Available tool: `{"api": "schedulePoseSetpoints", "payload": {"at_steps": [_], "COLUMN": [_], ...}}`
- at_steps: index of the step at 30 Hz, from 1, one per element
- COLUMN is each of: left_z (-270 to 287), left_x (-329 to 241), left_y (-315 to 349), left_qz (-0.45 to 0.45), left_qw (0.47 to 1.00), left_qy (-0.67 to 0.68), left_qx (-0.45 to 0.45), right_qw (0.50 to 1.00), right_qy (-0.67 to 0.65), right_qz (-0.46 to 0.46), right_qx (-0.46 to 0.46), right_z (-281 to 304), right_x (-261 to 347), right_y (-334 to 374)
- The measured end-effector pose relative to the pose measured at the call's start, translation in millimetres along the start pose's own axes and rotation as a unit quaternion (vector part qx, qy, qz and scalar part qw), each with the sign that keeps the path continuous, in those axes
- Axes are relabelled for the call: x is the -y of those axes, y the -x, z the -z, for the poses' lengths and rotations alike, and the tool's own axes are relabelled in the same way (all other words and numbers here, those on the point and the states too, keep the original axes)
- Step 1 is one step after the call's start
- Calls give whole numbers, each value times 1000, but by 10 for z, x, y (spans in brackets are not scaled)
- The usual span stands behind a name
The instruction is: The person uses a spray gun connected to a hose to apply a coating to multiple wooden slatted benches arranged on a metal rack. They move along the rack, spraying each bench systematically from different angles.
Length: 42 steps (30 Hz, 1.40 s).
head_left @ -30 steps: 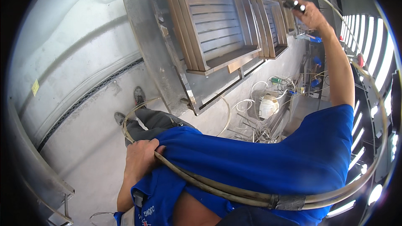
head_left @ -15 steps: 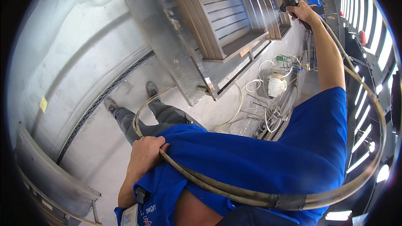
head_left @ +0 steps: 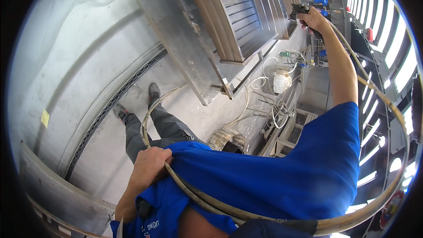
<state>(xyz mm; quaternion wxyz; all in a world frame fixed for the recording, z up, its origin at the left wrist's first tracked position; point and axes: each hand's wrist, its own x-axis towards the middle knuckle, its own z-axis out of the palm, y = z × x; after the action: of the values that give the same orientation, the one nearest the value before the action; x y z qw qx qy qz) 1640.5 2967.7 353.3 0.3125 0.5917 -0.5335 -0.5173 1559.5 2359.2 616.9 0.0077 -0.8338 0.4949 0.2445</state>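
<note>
My right arm reaches out to the far right, and my right hand [head_left: 313, 19] is closed around a black spray gun [head_left: 299, 10]. The gun's front is turned left toward slatted brown wooden furniture pieces [head_left: 240, 15], without touching them. A long beige hose [head_left: 346, 224] loops from the gun side down past my right arm and across my blue shirt. At my waist my left hand [head_left: 150, 164] is wrapped round this hose, which runs on toward the floor by my feet. Its fingertips are partly hidden.
The wooden pieces stand in a row on a grey platform [head_left: 172, 35]. A chain-lined floor channel [head_left: 103, 117] runs beside my feet. Right of the platform are a white plastic container [head_left: 282, 82], tangled tubes [head_left: 278, 111] and a stump-like object [head_left: 220, 139]. A metal panel [head_left: 61, 183] stands lower left.
My right hand has moved slightly left and down in the picture with the spray gun. The view has shifted, and the stump-like object has come into sight. My left hand still holds the hose.
</note>
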Motion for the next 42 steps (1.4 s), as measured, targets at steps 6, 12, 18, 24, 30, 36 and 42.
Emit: {"api": "schedulePoseSetpoints", "payload": {"at_steps": [6,12,18,24,30,36,42], "left_z": [80,201,196,168,266,398,471], "left_x": [47,77,115,140,165,268,437], "left_y": [204,289,447,509,497,719,1101], "left_qz": [20,-34,-20,-19,-65,-88,-59], "left_qw": [999,998,998,998,998,995,996], "left_qy": [-6,-27,-40,-34,-18,-24,-26], "left_qx": [-28,-52,-47,-39,-16,-48,-59], "right_qw": [992,968,957,970,968,854,780], "right_qy": [-80,-128,-98,-145,-231,-413,-517], "right_qz": [-17,-17,-91,-67,-68,-163,-196], "right_qx": [-95,-214,-258,-181,-65,-271,-294], "right_z": [31,-41,-265,-472,-518,-1412,-2038], "right_x": [-262,-489,-641,-380,374,597,1062], "right_y": [233,735,651,1378,2949,3477,2549]}}
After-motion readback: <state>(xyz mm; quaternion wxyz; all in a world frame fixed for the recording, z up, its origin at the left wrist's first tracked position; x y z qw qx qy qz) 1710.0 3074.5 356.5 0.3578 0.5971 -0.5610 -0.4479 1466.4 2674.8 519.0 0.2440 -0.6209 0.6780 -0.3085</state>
